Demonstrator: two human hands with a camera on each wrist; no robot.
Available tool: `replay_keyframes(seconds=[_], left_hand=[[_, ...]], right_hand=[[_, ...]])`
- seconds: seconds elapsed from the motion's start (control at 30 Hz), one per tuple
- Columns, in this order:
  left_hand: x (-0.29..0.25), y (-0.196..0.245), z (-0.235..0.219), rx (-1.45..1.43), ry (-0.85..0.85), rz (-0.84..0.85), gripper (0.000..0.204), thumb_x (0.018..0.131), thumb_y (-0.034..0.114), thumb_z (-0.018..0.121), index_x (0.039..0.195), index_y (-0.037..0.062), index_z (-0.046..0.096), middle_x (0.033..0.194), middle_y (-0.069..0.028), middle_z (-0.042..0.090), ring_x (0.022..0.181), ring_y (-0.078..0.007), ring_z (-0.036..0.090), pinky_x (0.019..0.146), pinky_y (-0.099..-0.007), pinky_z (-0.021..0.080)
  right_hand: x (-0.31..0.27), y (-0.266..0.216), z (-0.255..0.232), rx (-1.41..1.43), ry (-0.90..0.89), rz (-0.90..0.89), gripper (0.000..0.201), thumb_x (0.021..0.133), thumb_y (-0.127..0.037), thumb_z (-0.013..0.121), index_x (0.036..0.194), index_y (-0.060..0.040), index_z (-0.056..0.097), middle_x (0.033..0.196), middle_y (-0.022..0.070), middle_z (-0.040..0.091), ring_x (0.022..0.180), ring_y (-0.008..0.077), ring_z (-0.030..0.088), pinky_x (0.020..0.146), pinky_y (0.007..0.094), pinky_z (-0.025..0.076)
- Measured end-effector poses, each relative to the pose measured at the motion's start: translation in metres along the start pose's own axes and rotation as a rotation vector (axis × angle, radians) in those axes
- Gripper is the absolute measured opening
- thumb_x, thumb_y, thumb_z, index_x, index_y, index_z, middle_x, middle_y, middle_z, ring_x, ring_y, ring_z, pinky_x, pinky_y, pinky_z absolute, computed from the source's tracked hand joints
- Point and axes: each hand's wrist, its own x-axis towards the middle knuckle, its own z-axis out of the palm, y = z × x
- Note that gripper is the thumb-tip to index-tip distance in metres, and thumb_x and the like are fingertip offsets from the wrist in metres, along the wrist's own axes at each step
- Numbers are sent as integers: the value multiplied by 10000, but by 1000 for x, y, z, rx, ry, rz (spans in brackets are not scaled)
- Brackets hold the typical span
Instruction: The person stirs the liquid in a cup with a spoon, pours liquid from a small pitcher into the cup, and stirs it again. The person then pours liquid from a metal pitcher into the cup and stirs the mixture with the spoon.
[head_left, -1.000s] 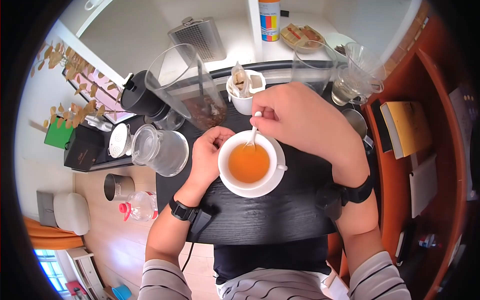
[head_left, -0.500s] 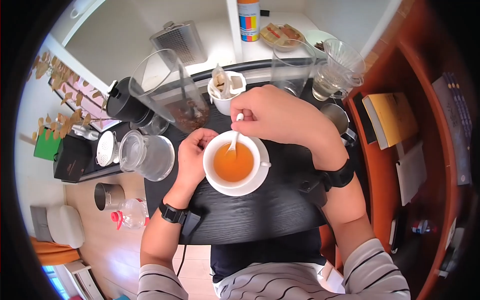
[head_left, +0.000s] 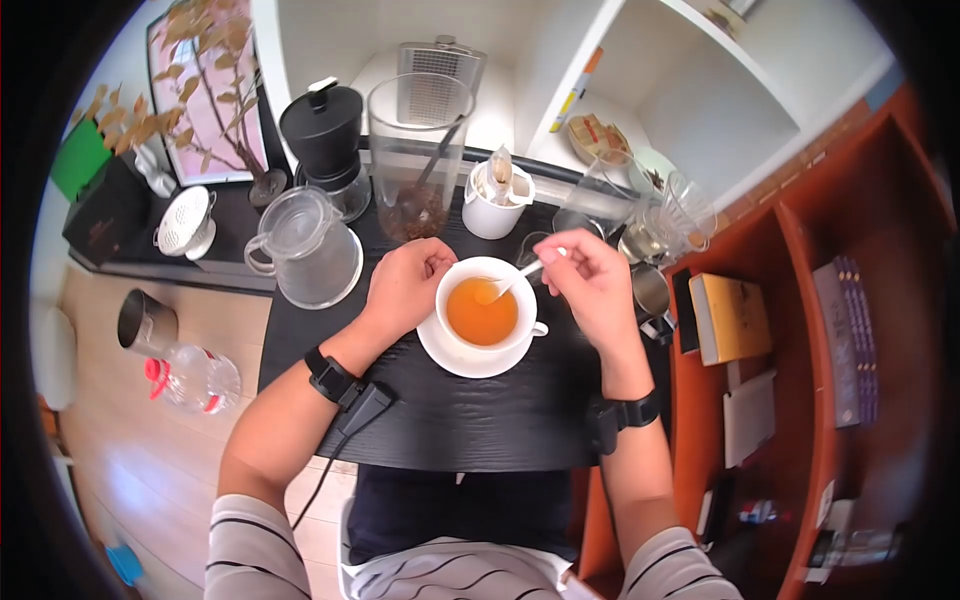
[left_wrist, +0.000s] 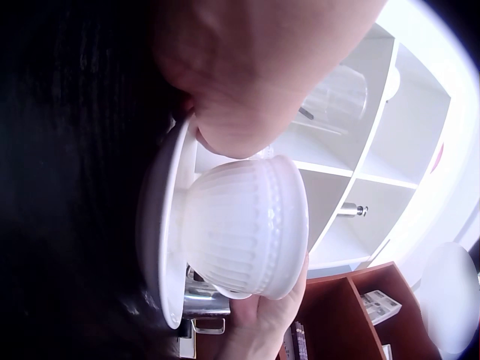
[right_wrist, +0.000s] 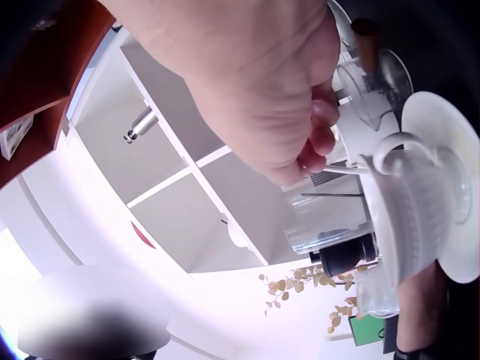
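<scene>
A white cup point(left_wrist: 244, 225) with ribbed sides, holding amber liquid point(head_left: 480, 318), stands on a white saucer point(head_left: 476, 366) on the black table. My left hand point(head_left: 405, 285) is at the saucer's back-left edge; in the left wrist view the saucer's rim runs in between the thumb and the fingers, which are partly hidden. With thumb and fingertips my right hand point(head_left: 590, 285) pinches the handle of a white spoon point(head_left: 520, 275). The spoon slants over the cup's back-right rim, its bowl dipping into the liquid. The cup's handle point(head_left: 540, 328) points to the right.
Behind the hands stand a lidded glass pitcher point(head_left: 303, 250), a black grinder point(head_left: 322, 130), a tall glass vessel point(head_left: 415, 165) and a white cup with a drip bag point(head_left: 493, 212). Glassware point(head_left: 688, 215) and a metal pitcher point(head_left: 650, 290) stand at the right, near a red-brown bookshelf point(head_left: 800, 340).
The head view has turned and shifted. My right hand has moved from behind the cup to its right side, and the spoon now tilts rightward. The left hand stays at the saucer.
</scene>
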Motion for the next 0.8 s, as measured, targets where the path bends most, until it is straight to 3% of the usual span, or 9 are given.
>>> replay_keyframes(seconds=[0.1, 0.33, 0.5, 0.57, 0.8], left_hand=[[-2, 7, -3, 26, -12, -5, 149, 944, 181, 708, 976, 48, 766, 860, -92, 755, 758, -249, 716, 707, -374, 559], [-1, 8, -3, 46, -24, -11, 143, 946, 174, 697, 979, 54, 768, 875, -89, 760, 764, -245, 721, 716, -378, 562], [-1, 4, -2, 39, -26, -2, 143, 950, 174, 695, 976, 51, 762, 877, -89, 758, 770, -246, 722, 721, -381, 562], [-1, 2, 0, 30, 12, 52, 130, 907, 126, 768, 986, 24, 763, 806, -46, 719, 673, -103, 614, 645, -291, 515], [-1, 1, 1, 33, 11, 45, 108, 953, 128, 725, 978, 26, 752, 803, -45, 710, 666, -116, 620, 637, -295, 511]], right_hand=[[-9, 10, 3, 47, 165, -38, 88, 1056, -92, 711, 1071, -7, 730, 821, -13, 676, 700, 38, 604, 623, 204, 474], [-15, 11, -4, 15, 249, -107, 103, 1048, -102, 736, 1000, -16, 707, 731, -40, 621, 643, 29, 568, 572, 204, 442], [-18, 7, 0, 56, 140, -74, 91, 1033, -92, 756, 1000, -11, 730, 735, -29, 656, 632, 25, 574, 573, 193, 444], [-20, 9, 3, 88, 44, -79, 94, 1025, -64, 758, 1064, 21, 758, 812, 31, 733, 672, 50, 633, 610, 202, 489], [-19, 1, 7, 93, 33, -89, 181, 1032, -41, 735, 1188, 47, 762, 937, 106, 783, 787, 123, 719, 710, 245, 567]])
